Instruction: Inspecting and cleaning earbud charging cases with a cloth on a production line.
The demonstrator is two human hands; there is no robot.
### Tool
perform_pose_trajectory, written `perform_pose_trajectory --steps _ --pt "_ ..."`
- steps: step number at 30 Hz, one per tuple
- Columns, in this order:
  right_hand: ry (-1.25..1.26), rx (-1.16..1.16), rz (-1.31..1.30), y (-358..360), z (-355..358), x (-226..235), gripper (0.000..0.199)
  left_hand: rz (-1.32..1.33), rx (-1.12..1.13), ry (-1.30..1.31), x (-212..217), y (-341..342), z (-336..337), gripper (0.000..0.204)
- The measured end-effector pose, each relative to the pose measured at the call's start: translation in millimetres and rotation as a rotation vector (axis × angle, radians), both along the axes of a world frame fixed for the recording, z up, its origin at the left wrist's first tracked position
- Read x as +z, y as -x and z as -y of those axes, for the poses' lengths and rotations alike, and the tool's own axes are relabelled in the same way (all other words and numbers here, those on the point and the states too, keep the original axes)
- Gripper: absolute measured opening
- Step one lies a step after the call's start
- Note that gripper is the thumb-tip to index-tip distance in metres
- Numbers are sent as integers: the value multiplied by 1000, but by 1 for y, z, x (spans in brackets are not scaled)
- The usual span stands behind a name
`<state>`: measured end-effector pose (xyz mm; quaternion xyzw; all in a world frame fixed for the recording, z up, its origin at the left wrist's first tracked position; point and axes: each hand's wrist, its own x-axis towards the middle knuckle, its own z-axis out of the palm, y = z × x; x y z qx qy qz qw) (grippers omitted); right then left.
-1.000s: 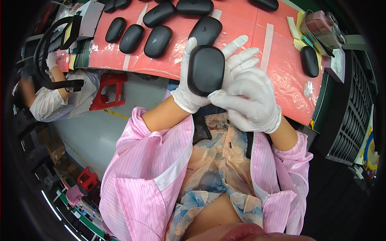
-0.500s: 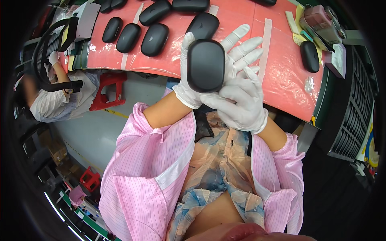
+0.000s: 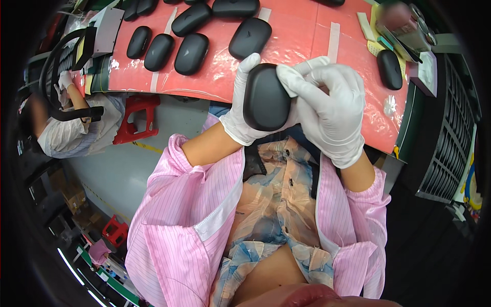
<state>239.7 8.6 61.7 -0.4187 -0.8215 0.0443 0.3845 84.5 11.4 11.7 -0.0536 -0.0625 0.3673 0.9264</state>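
Note:
A smooth, rounded black case point(image 3: 267, 98) rests in my left hand point(image 3: 236, 120), which wears a white glove. The left thumb lies along its left side, and the other fingers are mostly hidden behind it. My right hand point(image 3: 335, 110), gloved too, has its fingers bent together at the case's upper right edge and touches it there. The case looks closed, with its plain dark face turned up. Both hands are just in front of the near edge of the red-covered table point(image 3: 302, 43).
Several similar black cases, one of them point(image 3: 192, 54) near the front edge, lie at the far left. Another case point(image 3: 389, 69) sits on the right, beside a tray of containers point(image 3: 404, 30). A black slatted rack point(image 3: 444, 138) stands at right. A co-worker point(image 3: 76, 123) sits at far left near a red stool point(image 3: 135, 118).
My right hand has risen from below the case to its upper right edge, its fingers drawn together. The case has moved slightly down and tilted. The left fingers no longer show spread out beyond it.

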Motion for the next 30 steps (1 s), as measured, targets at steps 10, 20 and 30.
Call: perform_pose_trajectory --steps 10,20,30 --pt "67 -253 -484 -58 6 -27 37 -264 -52 -239 18 -8 -9 120" --pt "132 -501 72 -85 -45 -33 29 -689 116 197 -8 3 -13 71" --pt "97 -491 639 -98 -138 -57 25 -605 272 -96 19 14 -2 72"
